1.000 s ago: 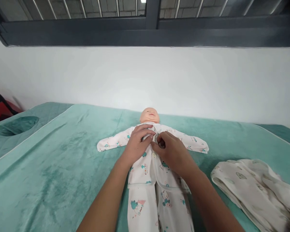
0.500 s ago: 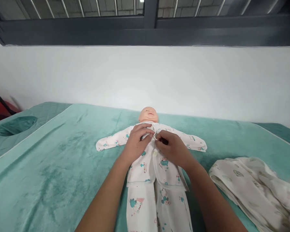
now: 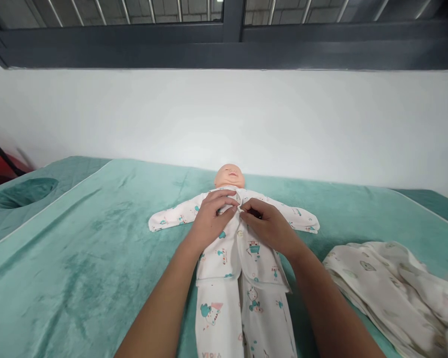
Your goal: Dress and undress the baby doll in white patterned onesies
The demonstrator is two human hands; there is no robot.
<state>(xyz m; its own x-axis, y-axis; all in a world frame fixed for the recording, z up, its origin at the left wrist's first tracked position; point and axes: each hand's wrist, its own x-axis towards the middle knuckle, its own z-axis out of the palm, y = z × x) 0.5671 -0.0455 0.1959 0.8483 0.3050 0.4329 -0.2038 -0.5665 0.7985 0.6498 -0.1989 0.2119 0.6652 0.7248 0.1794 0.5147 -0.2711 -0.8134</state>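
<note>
A baby doll [image 3: 229, 175] lies on its back, dressed in a white printed jacket [image 3: 224, 258] and matching trousers [image 3: 216, 318]. Both jacket sleeves stretch out to the sides. My left hand [image 3: 212, 219] rests on the chest, its thumb and fingertips closed on the jacket's front edge below the neck. My right hand [image 3: 267, 223] pinches the other front edge at the same spot, fingers curled. A small pale button [image 3: 240, 233] shows just below my fingertips. What exactly sits between the fingertips is hidden.
A teal plush cover [image 3: 97, 258] spreads under the doll. Crumpled white printed clothing [image 3: 384, 288] lies to the right. At the far left are a round hollow [image 3: 24, 193] in the cover and a red and black object [image 3: 0, 166]. A white wall [image 3: 224, 119] rises behind.
My right hand's fingertips have shifted slightly, up against the jacket's front edge. My left hand stays nearly still, and the doll has not moved.
</note>
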